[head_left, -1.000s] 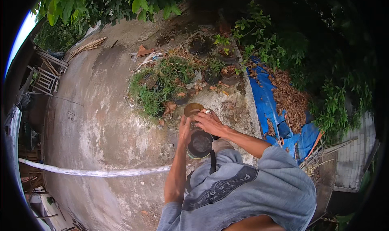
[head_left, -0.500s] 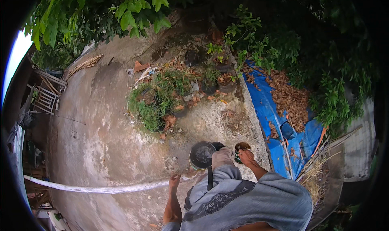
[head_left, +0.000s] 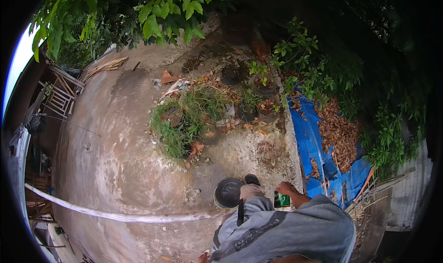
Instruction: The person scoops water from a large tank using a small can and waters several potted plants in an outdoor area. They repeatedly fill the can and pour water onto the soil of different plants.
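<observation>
Green can (head_left: 282,200) now shifted right, clear of black bucket (head_left: 217,196); fill unseen. Right hand (head_left: 286,188) grips it; left hand (head_left: 203,257) mostly cut off, grip unclear.

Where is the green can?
In the head view, right of centre in the lower part: the green can is at the person's right hand, right of the black round bucket and below-left of the blue tarp.

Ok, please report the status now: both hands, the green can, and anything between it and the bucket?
Right hand gripping green can. Left hand barely in view at lower edge, grip unclear. Leg between can and dark bucket.
</observation>
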### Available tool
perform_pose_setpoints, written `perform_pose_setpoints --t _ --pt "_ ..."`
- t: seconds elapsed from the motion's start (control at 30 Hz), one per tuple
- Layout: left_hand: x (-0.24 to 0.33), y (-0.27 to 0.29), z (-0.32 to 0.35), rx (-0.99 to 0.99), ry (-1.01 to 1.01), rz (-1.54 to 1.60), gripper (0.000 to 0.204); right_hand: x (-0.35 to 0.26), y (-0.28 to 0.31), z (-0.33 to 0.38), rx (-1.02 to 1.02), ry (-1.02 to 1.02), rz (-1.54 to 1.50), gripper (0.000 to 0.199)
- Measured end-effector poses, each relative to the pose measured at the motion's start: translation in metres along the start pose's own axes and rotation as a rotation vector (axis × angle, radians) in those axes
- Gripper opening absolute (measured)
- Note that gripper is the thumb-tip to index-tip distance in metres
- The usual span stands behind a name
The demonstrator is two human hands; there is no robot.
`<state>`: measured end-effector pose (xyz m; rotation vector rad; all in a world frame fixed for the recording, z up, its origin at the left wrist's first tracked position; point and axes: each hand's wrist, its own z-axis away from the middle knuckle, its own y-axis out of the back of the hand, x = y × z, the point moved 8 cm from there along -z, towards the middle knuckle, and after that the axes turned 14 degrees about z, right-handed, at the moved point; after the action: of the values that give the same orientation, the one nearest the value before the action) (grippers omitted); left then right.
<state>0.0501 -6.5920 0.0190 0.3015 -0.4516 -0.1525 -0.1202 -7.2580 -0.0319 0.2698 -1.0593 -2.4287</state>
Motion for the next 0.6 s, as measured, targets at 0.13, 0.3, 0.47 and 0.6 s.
perform_pose_setpoints --t 0.13,0.3,0.47,0.6 --pt "0.065 -0.099 0.004 -0.174 -0.214 0.002 0.039 -0.048 0.403 -0.152 0.632 0.336 0.058 0.049" --pt "0.191 -0.190 0.080 -0.326 -0.580 -0.042 0.046 -0.098 0.708 -0.144 0.377 0.056 0.295 0.056" --pt "0.180 -0.189 0.092 -0.295 -0.485 0.082 0.044 -0.069 0.704 -0.155 0.432 0.074 0.258 0.054" --pt "0.072 -0.146 0.045 -0.219 -0.194 0.007 0.040 -0.012 0.536 -0.163 0.424 0.111 0.077 0.053"
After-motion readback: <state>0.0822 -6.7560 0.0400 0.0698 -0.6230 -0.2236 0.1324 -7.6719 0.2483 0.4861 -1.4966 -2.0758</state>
